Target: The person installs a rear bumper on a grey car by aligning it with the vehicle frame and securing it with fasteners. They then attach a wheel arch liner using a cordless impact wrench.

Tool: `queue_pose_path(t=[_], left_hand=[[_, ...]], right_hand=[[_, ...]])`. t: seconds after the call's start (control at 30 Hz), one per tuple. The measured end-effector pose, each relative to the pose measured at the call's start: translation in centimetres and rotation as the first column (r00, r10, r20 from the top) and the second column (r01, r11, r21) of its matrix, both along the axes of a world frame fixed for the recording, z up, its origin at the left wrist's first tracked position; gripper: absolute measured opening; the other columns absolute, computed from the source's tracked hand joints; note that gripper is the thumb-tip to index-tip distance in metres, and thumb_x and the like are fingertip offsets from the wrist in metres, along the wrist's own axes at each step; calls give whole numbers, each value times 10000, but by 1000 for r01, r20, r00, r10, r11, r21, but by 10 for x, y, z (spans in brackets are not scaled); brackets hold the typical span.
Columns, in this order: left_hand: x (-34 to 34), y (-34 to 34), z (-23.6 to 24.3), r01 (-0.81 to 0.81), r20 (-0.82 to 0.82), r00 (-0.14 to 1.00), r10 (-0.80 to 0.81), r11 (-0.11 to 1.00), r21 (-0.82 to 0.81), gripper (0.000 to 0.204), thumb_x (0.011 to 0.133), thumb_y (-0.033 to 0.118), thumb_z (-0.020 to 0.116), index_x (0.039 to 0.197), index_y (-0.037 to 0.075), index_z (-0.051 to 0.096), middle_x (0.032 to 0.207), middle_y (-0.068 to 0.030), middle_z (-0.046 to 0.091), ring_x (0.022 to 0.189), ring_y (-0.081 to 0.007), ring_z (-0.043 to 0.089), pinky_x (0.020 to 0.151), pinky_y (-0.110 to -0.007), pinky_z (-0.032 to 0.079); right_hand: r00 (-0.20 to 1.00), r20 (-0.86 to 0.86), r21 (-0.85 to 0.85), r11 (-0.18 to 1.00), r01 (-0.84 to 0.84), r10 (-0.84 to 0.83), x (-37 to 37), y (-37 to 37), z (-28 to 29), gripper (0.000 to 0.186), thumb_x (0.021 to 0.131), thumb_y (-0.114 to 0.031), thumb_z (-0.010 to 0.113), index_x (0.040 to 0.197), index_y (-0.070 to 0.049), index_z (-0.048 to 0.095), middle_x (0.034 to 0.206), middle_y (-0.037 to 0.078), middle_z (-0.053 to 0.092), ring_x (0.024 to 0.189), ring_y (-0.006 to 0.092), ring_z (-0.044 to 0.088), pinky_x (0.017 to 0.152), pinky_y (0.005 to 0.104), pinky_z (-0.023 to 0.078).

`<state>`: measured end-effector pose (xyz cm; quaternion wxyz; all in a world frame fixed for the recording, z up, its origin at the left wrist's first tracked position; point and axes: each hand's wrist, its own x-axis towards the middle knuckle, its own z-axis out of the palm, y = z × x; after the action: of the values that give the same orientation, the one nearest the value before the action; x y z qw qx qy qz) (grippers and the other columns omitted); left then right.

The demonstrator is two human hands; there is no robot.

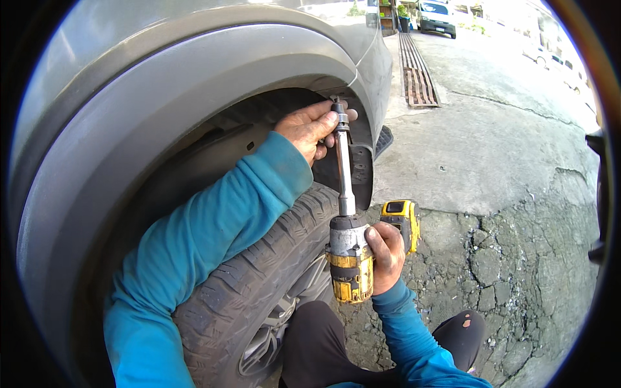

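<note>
1. Impact wrench (350,258), yellow and black with a scuffed, silver-grey nose, stood nearly upright in the view just beside a tire (259,275), its nose directed toward the rear lip of a grey wheel arch (187,77).

2. A right hand (386,255) grasped the tool's handle, thumb laid along the side of the housing, fingers largely hidden behind; the blue-sleeved forearm rose from the lower edge.

3. A left hand (310,131) reached across the front of the wheel opening above the tread, elbow bent, its thumb and fingers pinched around the far end of the tool's attachment.

4. Grime darkened the yellow casing in patches, while a long, shiny extension bar (345,171) ran from the nose to a dark socket (337,108) at the tip. Whether the socket met a fastener could not be told.

5. A yellow-and-black battery (401,223) showed beyond the right hand, above broken concrete (495,271); a black mud flap (357,169) hung behind the bar.
</note>
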<state>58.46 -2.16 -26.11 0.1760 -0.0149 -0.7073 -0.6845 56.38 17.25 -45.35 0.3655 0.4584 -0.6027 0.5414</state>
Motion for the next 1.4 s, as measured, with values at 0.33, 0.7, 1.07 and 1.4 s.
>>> queue_pose_path(t=[0.33,0.7,1.07,1.4], left_hand=[[-8,-2,10,-13,23,1000,15,997,-82,251,1030,164,558,1230,31,632,1206,-114,689,713,-28,495,578,-169,429],[-5,-2,25,-147,85,972,220,845,-514,429,1009,450,566,1066,40,681,939,-27,669,674,-41,445,541,-183,362],[9,3,-9,-121,270,958,91,988,95,598,1001,623,433,1105,77,653,870,-6,652,678,-64,517,604,-220,385],[5,1,-12,-90,226,970,95,995,-35,609,1025,557,440,1283,26,587,986,-38,628,749,-60,493,621,-209,387]], right_hand=[[1000,16,-58,998,-5,6,8,-23,-12,871,683,-32,835,1421,-184,396,1101,149,568,915,299,607,754,421,534],[996,70,-77,996,-51,56,9,-35,-15,1007,632,-59,905,1454,-185,337,1153,142,519,994,274,592,831,404,523],[989,133,-64,997,-51,60,7,-35,-11,668,862,-7,707,1403,-228,382,1126,153,550,910,261,634,734,378,557],[973,171,-153,980,-128,154,-7,-36,0,649,714,-47,769,1291,-269,572,1026,82,609,842,281,610,731,410,482]])
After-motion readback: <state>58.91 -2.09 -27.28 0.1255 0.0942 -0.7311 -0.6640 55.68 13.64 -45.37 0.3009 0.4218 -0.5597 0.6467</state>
